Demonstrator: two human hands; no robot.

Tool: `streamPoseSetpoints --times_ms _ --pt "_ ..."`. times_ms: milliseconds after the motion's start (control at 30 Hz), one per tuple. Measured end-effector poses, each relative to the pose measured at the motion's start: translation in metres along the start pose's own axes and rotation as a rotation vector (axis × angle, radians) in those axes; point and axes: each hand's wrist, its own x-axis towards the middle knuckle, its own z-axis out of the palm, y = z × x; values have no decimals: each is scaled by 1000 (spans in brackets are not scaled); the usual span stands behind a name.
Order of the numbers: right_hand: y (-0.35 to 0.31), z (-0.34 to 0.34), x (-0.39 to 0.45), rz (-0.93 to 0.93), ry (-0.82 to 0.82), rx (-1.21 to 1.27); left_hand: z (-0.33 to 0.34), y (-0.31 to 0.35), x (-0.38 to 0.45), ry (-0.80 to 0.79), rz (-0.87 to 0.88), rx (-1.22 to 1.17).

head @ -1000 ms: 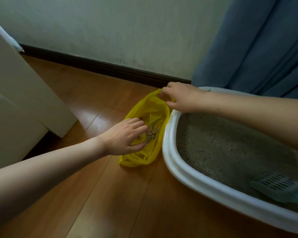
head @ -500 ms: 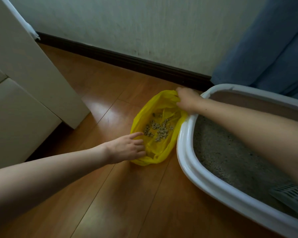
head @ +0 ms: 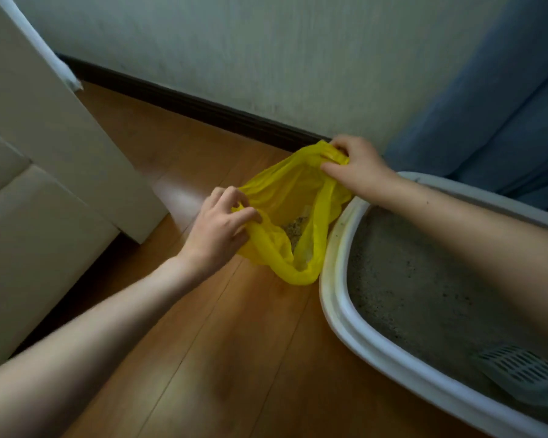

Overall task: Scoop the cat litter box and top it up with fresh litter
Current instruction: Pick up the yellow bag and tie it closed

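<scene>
Head view: the bag (head: 285,197) sits on the floor against the box (head: 336,298). The left hand (head: 217,230) and right hand (head: 356,167) each pinch its rim. Thin, limp, probably light plastic; gathered rim edges look the safest hold.

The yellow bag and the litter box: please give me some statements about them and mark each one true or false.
1. Both hands grip the yellow bag: the left hand its near edge, the right hand its far edge. True.
2. The scoop is held in the right hand. False: it lies in the litter box.
3. Some clumps lie inside the bag. True.
4. The bag sits inside the litter box. False: it is outside it, above the wooden floor.
</scene>
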Motion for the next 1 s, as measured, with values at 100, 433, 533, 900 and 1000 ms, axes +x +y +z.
streamPoseSetpoints --times_ms 100,433,533,900,1000 --pt "-22 -30 -5 52 132 51 -31 17 12 108 -264 -133" --pt "-159 -193 -53 209 244 188 -216 108 94 71 -734 -604" --pt "-211 -259 -80 257 271 275 -287 142 121 71 -789 -760" --pt "-428 -507 -200 399 508 457 -584 280 206 115 -834 -919" --pt "-475 -562 -227 380 524 452 -644 313 226 55 -814 -933"
